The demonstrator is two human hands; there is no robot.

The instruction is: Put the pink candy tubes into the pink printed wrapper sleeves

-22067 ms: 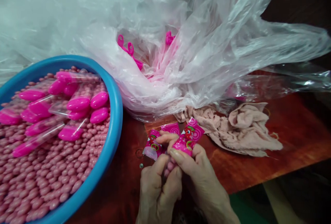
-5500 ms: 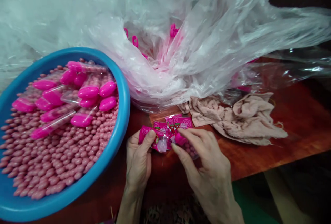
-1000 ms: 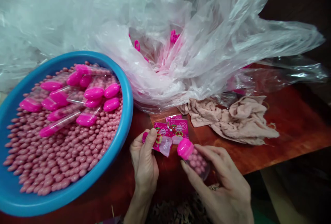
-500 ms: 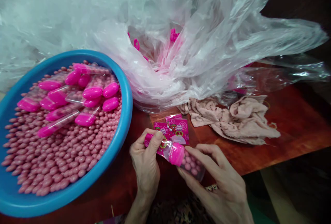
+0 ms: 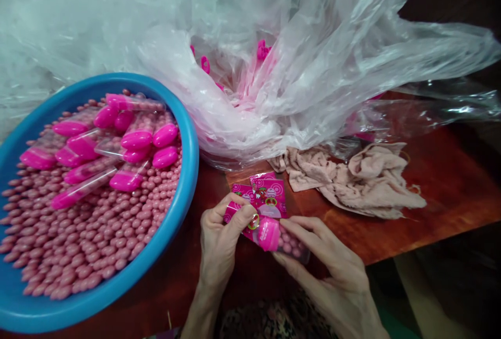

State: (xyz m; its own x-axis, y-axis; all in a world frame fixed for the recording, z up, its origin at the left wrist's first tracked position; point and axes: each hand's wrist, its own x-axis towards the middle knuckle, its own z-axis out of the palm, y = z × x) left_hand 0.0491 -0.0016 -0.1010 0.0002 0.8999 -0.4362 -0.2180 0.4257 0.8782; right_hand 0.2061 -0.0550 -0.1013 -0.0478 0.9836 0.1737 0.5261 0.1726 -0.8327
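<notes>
Between the thumb and fingers of my left hand [image 5: 221, 240] is a shiny printed pink wrapper sleeve [image 5: 252, 228]. Its right end meets the pink cap [image 5: 269, 234] of a small clear candy container [image 5: 291, 246]; I cannot tell how far it overlaps the cap. Pink balls fill the container, which lies tilted with its cap toward the left. My right hand [image 5: 332, 271] is closed around the container's body, thumb below and fingers above. Just beyond my hands, more flat printed wrapper sleeves [image 5: 271, 193] lie on the table.
At left, a blue basin [image 5: 191, 172] holds loose pink balls [image 5: 90, 245] and several pink-capped containers [image 5: 135, 140]. A large clear plastic bag [image 5: 313, 83] with pink pieces inside spreads across the back. A crumpled beige cloth [image 5: 364, 179] lies on the brown table [image 5: 442, 193] at right.
My left hand has shifted slightly right with the wrapper sleeve, closer to the container's cap. My right hand keeps its hold on the container. The view has shifted slightly.
</notes>
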